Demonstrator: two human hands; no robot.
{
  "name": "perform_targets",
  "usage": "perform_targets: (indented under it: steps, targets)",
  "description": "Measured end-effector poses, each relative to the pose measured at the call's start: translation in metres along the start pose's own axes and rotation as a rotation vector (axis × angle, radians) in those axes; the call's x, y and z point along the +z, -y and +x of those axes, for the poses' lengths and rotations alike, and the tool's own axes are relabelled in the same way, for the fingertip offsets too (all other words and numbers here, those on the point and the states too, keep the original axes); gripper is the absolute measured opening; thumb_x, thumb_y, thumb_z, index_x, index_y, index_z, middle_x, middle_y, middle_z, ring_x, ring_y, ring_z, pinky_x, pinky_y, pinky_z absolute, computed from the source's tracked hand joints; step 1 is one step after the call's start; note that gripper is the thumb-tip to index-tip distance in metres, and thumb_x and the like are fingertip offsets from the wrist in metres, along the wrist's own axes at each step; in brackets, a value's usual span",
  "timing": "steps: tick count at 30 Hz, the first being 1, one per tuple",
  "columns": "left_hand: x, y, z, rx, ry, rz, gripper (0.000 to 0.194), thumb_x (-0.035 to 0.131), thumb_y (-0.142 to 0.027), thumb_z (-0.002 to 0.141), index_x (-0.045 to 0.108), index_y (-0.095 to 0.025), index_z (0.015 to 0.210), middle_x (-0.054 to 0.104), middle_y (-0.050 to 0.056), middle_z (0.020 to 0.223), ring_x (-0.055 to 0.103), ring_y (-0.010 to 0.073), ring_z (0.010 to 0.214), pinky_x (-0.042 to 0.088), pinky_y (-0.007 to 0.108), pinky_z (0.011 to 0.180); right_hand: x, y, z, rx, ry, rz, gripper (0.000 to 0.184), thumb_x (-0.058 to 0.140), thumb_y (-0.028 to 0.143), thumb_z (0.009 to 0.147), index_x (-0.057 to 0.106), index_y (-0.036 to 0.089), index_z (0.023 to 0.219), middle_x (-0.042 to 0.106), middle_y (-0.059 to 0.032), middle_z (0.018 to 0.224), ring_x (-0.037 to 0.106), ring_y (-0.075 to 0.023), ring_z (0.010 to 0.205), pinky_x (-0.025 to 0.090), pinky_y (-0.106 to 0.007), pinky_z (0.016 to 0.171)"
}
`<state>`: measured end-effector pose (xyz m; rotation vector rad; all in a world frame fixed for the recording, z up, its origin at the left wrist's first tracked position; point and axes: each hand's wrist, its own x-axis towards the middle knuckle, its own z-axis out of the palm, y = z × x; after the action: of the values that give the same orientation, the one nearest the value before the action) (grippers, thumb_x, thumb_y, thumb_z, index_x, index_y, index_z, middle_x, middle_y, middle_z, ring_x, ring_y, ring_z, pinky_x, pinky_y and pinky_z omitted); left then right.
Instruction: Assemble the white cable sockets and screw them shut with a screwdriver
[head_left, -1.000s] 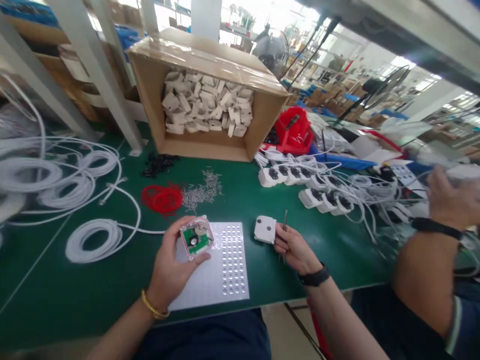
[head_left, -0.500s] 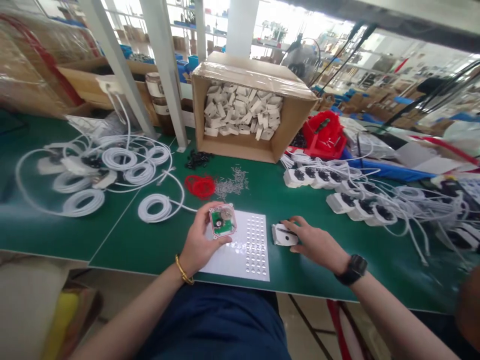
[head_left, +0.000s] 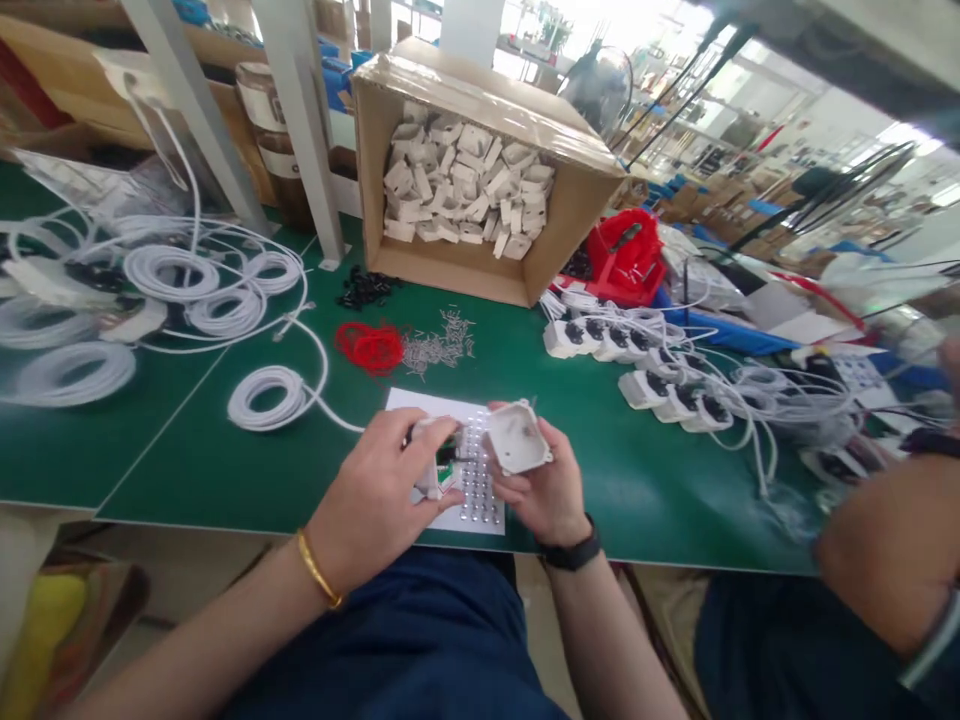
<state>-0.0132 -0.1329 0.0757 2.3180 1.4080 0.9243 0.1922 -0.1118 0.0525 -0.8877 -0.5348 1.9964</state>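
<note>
My left hand (head_left: pixel 375 485) is closed around a white housing (head_left: pixel 429 478) tilted on its side, its green circuit board (head_left: pixel 448 475) facing right. A white cable runs from a coil (head_left: pixel 266 398) toward this hand; its end is hidden there. Beside it, my right hand (head_left: pixel 553 490) grips a hollow white plastic cover (head_left: pixel 517 440) with its inside turned up toward me. The two parts are close together but apart. Below them on the table lies a white sheet (head_left: pixel 448 520) with rows of clear round dots (head_left: pixel 480 495).
Behind stands an open cardboard box (head_left: pixel 450 272) of white covers (head_left: pixel 469 190). Red rings (head_left: pixel 370 348), screws (head_left: pixel 439 348) and small black parts (head_left: pixel 367 288) lie before it. Cable coils (head_left: pixel 172 272) cover the left; cabled white units (head_left: pixel 645 388) the right. Another person's arm (head_left: pixel 885 550) is at far right.
My right hand has moved left from the table with the white cover, turning its hollow side up. My left hand has tipped the housing rightward. The view has shifted right.
</note>
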Motion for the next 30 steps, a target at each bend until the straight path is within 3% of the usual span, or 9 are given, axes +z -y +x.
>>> perform_targets:
  steps: [4,8,11,14,19,22,26,30]
  targets:
    - [0.011,-0.004,0.0,-0.023,0.046,0.117,0.079,0.073,-0.037,0.07,0.032,-0.013,0.134,0.053,0.012,0.108,0.051,0.0296,0.1,0.045,0.043,0.087,0.007,-0.029,0.023,-0.016,-0.033,0.079,0.034,0.052,0.044,0.08,0.05,0.024,0.108,0.057,0.0041,0.072,0.014,-0.0015,0.036,0.011,-0.015,0.034]
    - [0.015,-0.004,0.002,-0.063,0.135,0.193,0.062,0.075,-0.033,0.068,0.044,-0.012,0.118,0.053,0.01,0.103,0.051,0.0299,0.098,0.045,0.043,0.085,0.011,-0.036,0.024,-0.125,0.032,-0.165,0.035,0.051,0.047,0.083,0.047,0.026,0.111,0.046,0.0071,0.062,0.012,-0.0025,0.036,0.01,-0.015,0.032]
    - [0.012,-0.004,0.006,-0.06,0.155,0.244,0.053,0.074,-0.032,0.069,0.047,-0.012,0.11,0.053,0.009,0.1,0.051,0.0286,0.096,0.046,0.042,0.083,0.017,-0.03,0.016,-0.217,0.069,-0.416,0.038,0.049,0.051,0.084,0.046,0.026,0.113,0.052,0.0016,0.079,0.035,-0.0059,0.046,0.029,-0.016,0.039]
    - [0.008,-0.004,0.009,-0.014,0.168,0.244,0.051,0.074,-0.034,0.069,0.047,-0.013,0.107,0.053,0.009,0.098,0.052,0.0274,0.093,0.046,0.041,0.082,0.022,-0.025,0.011,-0.271,0.076,-0.64,0.04,0.043,0.053,0.086,0.044,0.025,0.114,0.054,-0.0036,0.098,0.051,-0.0149,0.074,0.044,-0.025,0.06]
    - [0.005,-0.005,0.009,0.003,0.186,0.235,0.048,0.072,-0.032,0.072,0.046,-0.014,0.108,0.054,0.009,0.1,0.052,0.0272,0.096,0.047,0.041,0.083,0.02,-0.027,0.012,-0.349,0.061,-0.706,0.037,0.035,0.051,0.089,0.042,0.025,0.115,0.052,-0.0033,0.093,0.05,-0.0164,0.071,0.043,-0.028,0.061]
    - [0.007,-0.005,0.009,-0.004,0.189,0.221,0.044,0.07,-0.032,0.073,0.047,-0.015,0.107,0.054,0.008,0.098,0.052,0.0266,0.094,0.047,0.04,0.083,0.019,-0.025,0.011,-0.436,0.099,-0.876,0.036,0.033,0.048,0.091,0.042,0.025,0.117,0.051,-0.0046,0.103,0.052,-0.0191,0.088,0.044,-0.032,0.078]
    - [0.01,-0.003,0.009,-0.018,0.15,0.148,0.044,0.068,-0.033,0.074,0.046,-0.014,0.107,0.055,0.007,0.097,0.053,0.0256,0.092,0.047,0.04,0.082,0.026,-0.023,0.007,-0.527,0.107,-1.091,0.038,0.033,0.04,0.093,0.036,0.022,0.126,0.044,-0.0082,0.123,0.044,-0.0218,0.113,0.035,-0.037,0.098]
    - [0.014,0.004,0.006,-0.049,0.11,0.032,0.043,0.066,-0.031,0.074,0.046,-0.015,0.109,0.055,0.007,0.096,0.054,0.0251,0.091,0.048,0.039,0.081,0.041,-0.031,0.004,-0.502,-0.015,-1.24,0.039,0.032,0.038,0.092,0.034,0.019,0.127,0.048,-0.0114,0.121,0.049,-0.0237,0.109,0.039,-0.041,0.094]
